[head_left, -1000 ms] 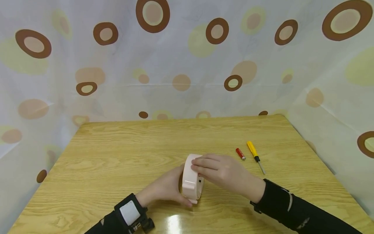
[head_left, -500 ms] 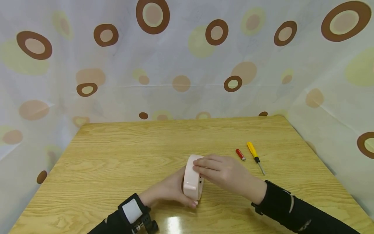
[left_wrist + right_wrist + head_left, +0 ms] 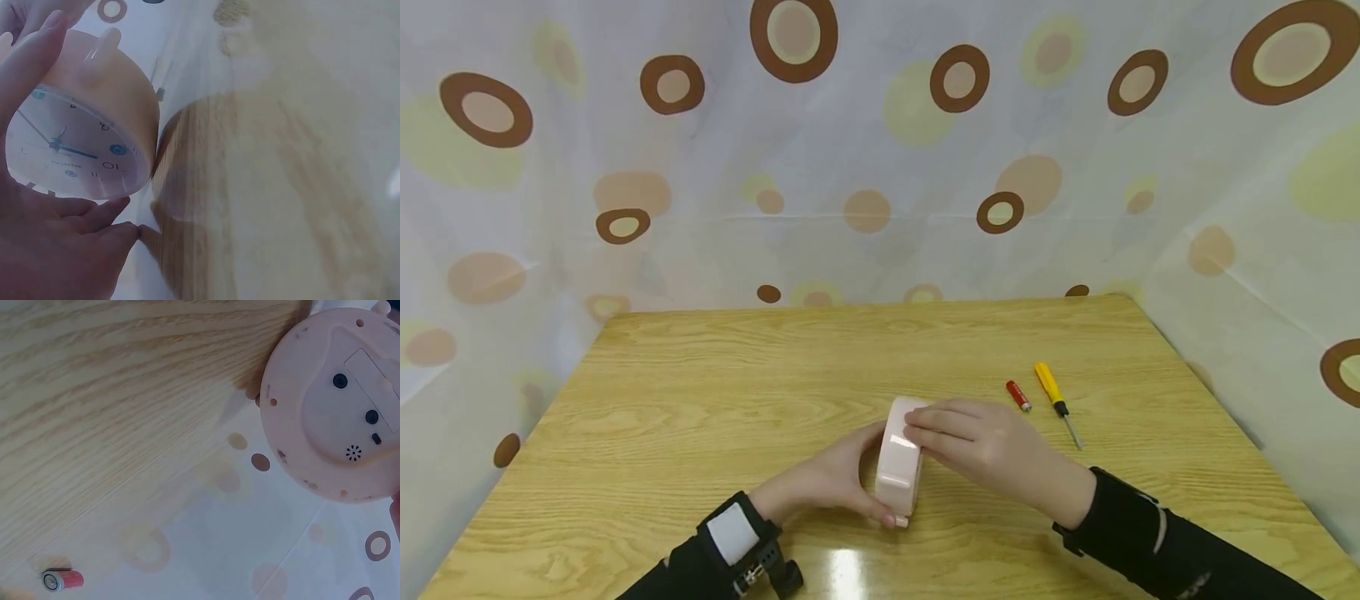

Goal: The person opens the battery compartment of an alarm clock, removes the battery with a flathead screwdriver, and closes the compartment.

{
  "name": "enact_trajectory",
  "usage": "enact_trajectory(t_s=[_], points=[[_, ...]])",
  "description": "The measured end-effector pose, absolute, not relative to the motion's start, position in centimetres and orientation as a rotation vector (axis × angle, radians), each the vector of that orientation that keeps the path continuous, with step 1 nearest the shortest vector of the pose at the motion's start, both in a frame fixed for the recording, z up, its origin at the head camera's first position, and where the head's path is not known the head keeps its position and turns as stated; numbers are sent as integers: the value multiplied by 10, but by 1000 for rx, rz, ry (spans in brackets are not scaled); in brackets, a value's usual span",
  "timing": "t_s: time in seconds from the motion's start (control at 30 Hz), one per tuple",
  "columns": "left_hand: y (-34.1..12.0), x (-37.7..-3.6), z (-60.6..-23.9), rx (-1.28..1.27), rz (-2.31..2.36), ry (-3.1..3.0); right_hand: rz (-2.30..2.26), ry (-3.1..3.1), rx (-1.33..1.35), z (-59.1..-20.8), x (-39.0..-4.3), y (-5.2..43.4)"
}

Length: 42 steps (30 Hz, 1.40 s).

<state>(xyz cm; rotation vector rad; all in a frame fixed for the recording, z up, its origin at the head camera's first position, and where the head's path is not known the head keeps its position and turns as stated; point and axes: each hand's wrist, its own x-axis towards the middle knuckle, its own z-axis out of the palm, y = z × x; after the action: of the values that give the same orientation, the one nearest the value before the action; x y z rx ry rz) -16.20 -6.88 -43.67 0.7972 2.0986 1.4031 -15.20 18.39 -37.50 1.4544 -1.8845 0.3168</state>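
Between the earlier head views and this one, the pink alarm clock (image 3: 900, 457) shifts slightly rightward and turns more edge-on, both hands travelling with it. Nearest the viewer, the left hand (image 3: 827, 486) cups the clock's dial side, fingers curled under its lower rim and thumb over the top; the left wrist view shows the dial (image 3: 62, 147) with its hands and numerals framed by those fingers. The right hand (image 3: 981, 442) lies against the clock's back, fingers bent over the upper rim. The clock stands on edge on the worktop (image 3: 700, 400), just in front of the person. In the right wrist view the back panel (image 3: 340, 403) shows two dark knobs, a small speaker grille and a rectangular battery cover (image 3: 374, 370) that appears closed. Farther right, well apart from the clock, a red battery (image 3: 1018, 395) lies just beside a yellow-handled screwdriver (image 3: 1054, 398); neither is touched. Beyond the worktop hangs a curtain (image 3: 865, 167) printed with brown and yellow rings. Judged from this arrangement, the work is at an early stage: the clock is grasped and turned, the cover unopened, the battery and tool not yet used.
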Motion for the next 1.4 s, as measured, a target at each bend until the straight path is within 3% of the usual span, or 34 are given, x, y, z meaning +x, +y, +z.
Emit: enact_trajectory(t_s=[0.63,1.4], points=[[-88,-153,-433,656,1506,2244,306,-1885,1394,-385,-146,191],[-74,-142,-423,442,1045,2811,434,-2358,1219,-408,-138,194]])
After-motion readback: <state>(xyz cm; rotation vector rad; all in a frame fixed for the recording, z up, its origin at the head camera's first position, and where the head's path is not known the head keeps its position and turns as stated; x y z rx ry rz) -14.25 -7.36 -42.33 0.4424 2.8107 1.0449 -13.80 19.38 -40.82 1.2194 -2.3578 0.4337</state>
